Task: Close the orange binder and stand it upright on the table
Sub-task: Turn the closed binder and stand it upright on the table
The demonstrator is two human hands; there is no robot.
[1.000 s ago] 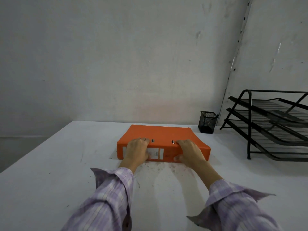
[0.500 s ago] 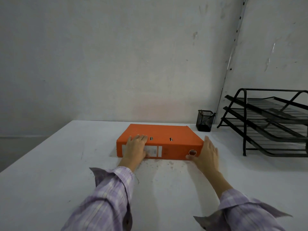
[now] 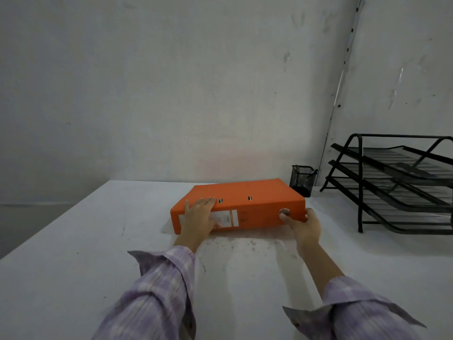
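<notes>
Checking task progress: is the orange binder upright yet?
No. The closed orange binder lies flat on the table, cover facing up, spine toward the camera.

A white desk point(image 3: 73, 278) carries a closed orange binder point(image 3: 245, 192), a black mesh pen cup point(image 3: 302, 179) and a black tiered tray rack point(image 3: 397, 187).

Single view only, from a head-worn wide-angle camera set above and behind the near edge of the counter point(image 3: 73, 241), facing forward and slightly down toward the wall point(image 3: 171, 82) beyond the counter's far edge. Both sleeves enter from the bottom of the frame, so the camera sits close over the counter. A black tiered tray point(image 3: 397, 187) stands on the counter's right side, cut by the frame edge.
</notes>
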